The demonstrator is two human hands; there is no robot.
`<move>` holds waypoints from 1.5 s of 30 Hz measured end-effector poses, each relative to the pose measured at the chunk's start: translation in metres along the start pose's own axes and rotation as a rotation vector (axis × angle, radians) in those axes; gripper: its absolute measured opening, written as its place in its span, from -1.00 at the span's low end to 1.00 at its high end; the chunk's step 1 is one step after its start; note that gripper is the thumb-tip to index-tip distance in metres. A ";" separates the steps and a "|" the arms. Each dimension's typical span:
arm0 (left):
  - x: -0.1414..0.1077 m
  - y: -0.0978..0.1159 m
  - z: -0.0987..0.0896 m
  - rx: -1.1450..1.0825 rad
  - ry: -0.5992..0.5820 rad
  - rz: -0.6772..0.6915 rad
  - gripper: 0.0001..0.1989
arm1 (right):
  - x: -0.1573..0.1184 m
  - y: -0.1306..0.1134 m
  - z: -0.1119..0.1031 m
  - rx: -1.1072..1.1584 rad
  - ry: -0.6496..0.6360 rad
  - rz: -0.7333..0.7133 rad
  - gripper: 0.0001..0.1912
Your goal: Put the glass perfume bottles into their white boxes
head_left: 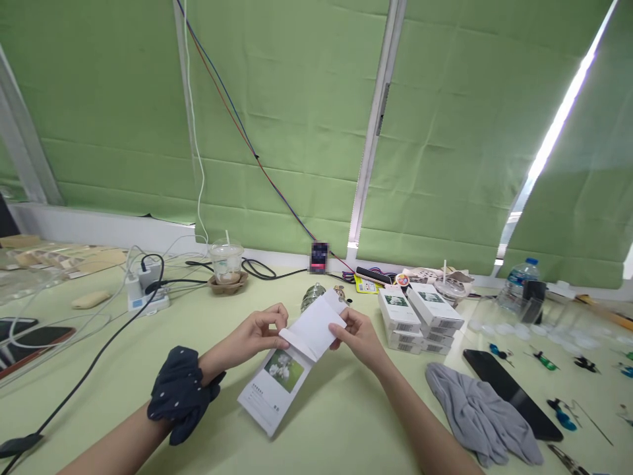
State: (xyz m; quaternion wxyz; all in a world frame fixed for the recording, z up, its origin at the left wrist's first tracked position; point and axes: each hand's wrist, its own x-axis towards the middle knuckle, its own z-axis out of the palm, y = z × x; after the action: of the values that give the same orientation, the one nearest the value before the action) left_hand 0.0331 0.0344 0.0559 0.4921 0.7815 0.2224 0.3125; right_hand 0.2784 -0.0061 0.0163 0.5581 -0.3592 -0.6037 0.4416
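A white cardboard box [262, 404] with a white-flower picture and small print is held above the table, tilted, and looks flattened. Its blank white flap [319, 324] extends towards the far side. My left hand [254, 335] pinches the box's left edge near the fold between thumb and fingers. On the other side, my right hand [360, 335] grips the right edge of the flap. A dark dotted scrunchie [180, 392] circles my left wrist. Just beyond the flap, a ribbed glassy object [312, 295] is partly hidden.
Stacked white boxes [414, 316] with the same picture stand right of my right hand. A grey cloth [479, 419] and a black phone [512, 394] lie at the right, near small coloured pieces [561, 414]. Left are a plastic cup [226, 260], a power strip [148, 300] and cables.
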 end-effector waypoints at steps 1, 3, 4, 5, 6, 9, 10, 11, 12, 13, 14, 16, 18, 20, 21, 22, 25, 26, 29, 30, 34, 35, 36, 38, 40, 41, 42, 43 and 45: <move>0.000 0.000 0.001 0.000 0.015 -0.003 -0.76 | 0.000 0.000 0.001 -0.006 -0.006 -0.004 -0.58; 0.000 -0.001 0.002 0.004 0.044 -0.004 -0.78 | -0.001 0.001 0.003 -0.018 -0.015 -0.008 -0.58; 0.000 -0.002 0.003 0.007 0.056 -0.001 -0.79 | -0.001 0.002 0.004 -0.023 -0.017 -0.009 -0.58; 0.000 -0.002 0.003 0.008 0.068 0.004 -0.79 | -0.001 0.002 0.005 -0.027 -0.022 -0.011 -0.58; 0.000 -0.002 0.004 0.009 0.074 0.010 -0.80 | -0.001 0.003 0.005 -0.029 -0.027 -0.014 -0.59; 0.000 -0.001 0.007 -0.002 0.074 0.026 -0.82 | 0.000 0.002 0.003 -0.038 -0.049 -0.035 -0.60; 0.000 0.000 0.008 -0.006 0.069 0.029 -0.82 | 0.000 0.002 0.002 -0.043 -0.054 -0.041 -0.60; 0.000 0.001 0.009 -0.007 0.065 0.031 -0.83 | 0.000 0.001 0.001 -0.047 -0.055 -0.047 -0.60; 0.001 0.001 0.010 -0.005 0.062 0.031 -0.83 | 0.000 0.001 0.000 -0.053 -0.054 -0.052 -0.60; 0.001 0.002 0.012 0.000 0.063 0.031 -0.84 | 0.000 0.000 0.000 -0.058 -0.050 -0.055 -0.60; 0.001 0.003 0.013 0.008 0.063 0.029 -0.85 | 0.000 0.000 -0.001 -0.063 -0.045 -0.058 -0.61; 0.000 0.005 0.016 0.025 0.064 0.034 -0.86 | 0.000 0.000 -0.001 -0.082 -0.040 -0.065 -0.64; 0.000 0.007 0.018 0.042 0.058 0.047 -0.87 | 0.001 0.000 -0.001 -0.109 -0.035 -0.073 -0.67; 0.000 0.009 0.019 0.053 0.054 0.061 -0.88 | 0.001 0.001 -0.002 -0.129 -0.025 -0.078 -0.68; -0.001 0.010 0.019 0.056 0.052 0.064 -0.88 | 0.001 0.001 -0.002 -0.133 -0.019 -0.078 -0.67; -0.001 0.010 0.018 0.058 0.050 0.061 -0.88 | 0.002 0.001 -0.003 -0.133 -0.017 -0.077 -0.67; -0.001 0.012 0.017 0.070 0.039 0.043 -0.86 | 0.001 0.001 -0.004 -0.123 -0.046 -0.077 -0.64; -0.002 0.012 0.017 0.079 0.034 0.038 -0.85 | 0.001 0.002 -0.004 -0.124 -0.069 -0.076 -0.64; -0.002 0.012 0.017 0.107 0.031 0.031 -0.83 | 0.000 0.002 -0.003 -0.161 -0.140 -0.075 -0.65; -0.002 0.012 0.017 0.117 0.035 0.033 -0.83 | -0.001 0.001 -0.001 -0.185 -0.159 -0.079 -0.66; -0.001 0.014 0.020 0.185 0.079 0.066 -0.83 | -0.004 0.000 0.006 -0.306 -0.226 -0.131 -0.73; -0.001 0.015 0.021 0.208 0.093 0.081 -0.82 | -0.005 0.000 0.008 -0.342 -0.243 -0.155 -0.74; -0.001 0.016 0.022 0.232 0.106 0.098 -0.82 | -0.005 -0.001 0.010 -0.379 -0.258 -0.178 -0.73; -0.002 0.017 0.023 0.280 0.130 0.136 -0.83 | -0.006 -0.003 0.013 -0.437 -0.270 -0.219 -0.71; -0.003 0.018 0.025 0.326 0.159 0.170 -0.82 | -0.007 -0.006 0.014 -0.458 -0.253 -0.237 -0.68; -0.003 0.018 0.026 0.346 0.174 0.183 -0.82 | -0.007 -0.007 0.014 -0.456 -0.241 -0.243 -0.66; -0.003 0.018 0.027 0.364 0.189 0.192 -0.82 | -0.007 -0.008 0.014 -0.449 -0.230 -0.247 -0.63; -0.003 0.017 0.029 0.379 0.205 0.200 -0.82 | -0.007 -0.008 0.014 -0.440 -0.226 -0.251 -0.61; -0.003 0.014 0.032 0.405 0.223 0.209 -0.81 | -0.007 -0.009 0.013 -0.426 -0.223 -0.257 -0.56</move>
State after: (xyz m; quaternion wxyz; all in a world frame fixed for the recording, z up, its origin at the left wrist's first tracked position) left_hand 0.0539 0.0061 0.0578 0.2630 0.8436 0.2512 0.3951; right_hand 0.2673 -0.0170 0.0224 0.4515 -0.3381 -0.7814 0.2668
